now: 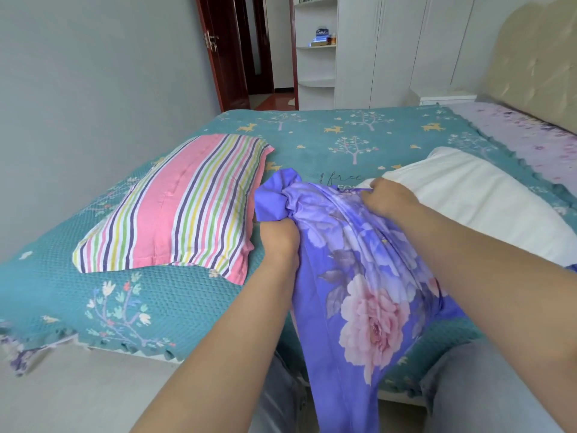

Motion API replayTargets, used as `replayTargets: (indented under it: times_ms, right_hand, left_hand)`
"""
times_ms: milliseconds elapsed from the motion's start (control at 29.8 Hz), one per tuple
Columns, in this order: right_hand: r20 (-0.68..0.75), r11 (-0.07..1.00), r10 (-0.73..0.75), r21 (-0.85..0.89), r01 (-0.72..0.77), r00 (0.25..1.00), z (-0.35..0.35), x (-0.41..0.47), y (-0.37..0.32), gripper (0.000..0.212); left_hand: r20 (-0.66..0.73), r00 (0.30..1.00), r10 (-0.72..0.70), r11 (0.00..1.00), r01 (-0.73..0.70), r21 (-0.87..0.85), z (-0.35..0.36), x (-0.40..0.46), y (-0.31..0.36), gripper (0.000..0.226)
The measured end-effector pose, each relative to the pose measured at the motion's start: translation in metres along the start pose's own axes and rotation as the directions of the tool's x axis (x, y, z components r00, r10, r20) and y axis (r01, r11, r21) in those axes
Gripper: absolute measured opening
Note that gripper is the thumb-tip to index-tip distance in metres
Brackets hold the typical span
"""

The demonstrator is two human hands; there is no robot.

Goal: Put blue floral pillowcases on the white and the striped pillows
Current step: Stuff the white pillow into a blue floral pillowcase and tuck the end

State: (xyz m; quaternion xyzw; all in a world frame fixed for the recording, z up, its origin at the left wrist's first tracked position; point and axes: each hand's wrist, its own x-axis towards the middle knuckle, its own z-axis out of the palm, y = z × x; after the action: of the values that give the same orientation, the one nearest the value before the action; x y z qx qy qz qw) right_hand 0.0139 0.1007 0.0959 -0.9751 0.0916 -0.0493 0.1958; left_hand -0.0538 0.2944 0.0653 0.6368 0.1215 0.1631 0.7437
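Note:
A blue floral pillowcase (pixel 362 285) with large pink flowers lies bunched on the bed's near edge and hangs down toward the floor. My left hand (pixel 278 235) grips its gathered fabric on the left side. My right hand (pixel 387 198) clutches the bunched cloth at its far end, right against the white pillow (pixel 487 201), which lies bare at the right. The striped pillow (pixel 184 204), pink with coloured stripes, rests uncovered to the left of my hands, apart from the pillowcase.
A teal patterned bedspread (pixel 343 135) covers the bed, with a padded headboard (pixel 530 57) at the far right. White wardrobes (pixel 390 48) and shelves stand behind, beside an open dark red door (pixel 224 51). A grey wall (pixel 93 89) runs along the left.

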Motion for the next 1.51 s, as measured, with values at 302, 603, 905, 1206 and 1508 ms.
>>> replayTargets:
  times_ms: [302,603,905,1206,1508]
  right_hand:
    - [-0.367,0.834,0.187,0.55,0.05,0.911,-0.036,0.003,0.012,0.027]
    - [-0.548,0.535,0.276,0.77,0.347,0.79,-0.077,-0.026,0.001,0.037]
    - [-0.146,0.884,0.113,0.466,-0.032,0.983,-0.095,0.006,-0.016,0.071]
    - [0.054,0.949,-0.156,0.284,0.135,0.986,-0.103,-0.01,-0.05,0.072]
    - [-0.446,0.943,0.084,0.324,0.073,0.891,-0.144,-0.013,0.02,0.044]
  left_hand:
    - [-0.016,0.95,0.311,0.95,-0.311,0.011,0.031,0.053,0.064,0.034]
    - [0.109,0.841,0.531,0.84,-0.539,0.066,0.039,0.101,0.124,0.033]
    - [0.272,0.956,0.114,0.988,-0.081,-0.13,-0.018,0.075,0.046,0.024]
    - [0.096,0.993,0.069,0.997,-0.067,-0.03,-0.014,0.065,0.045,0.025]
    - [-0.063,0.967,0.247,0.951,-0.255,-0.177,-0.018,0.085,0.078,0.039]
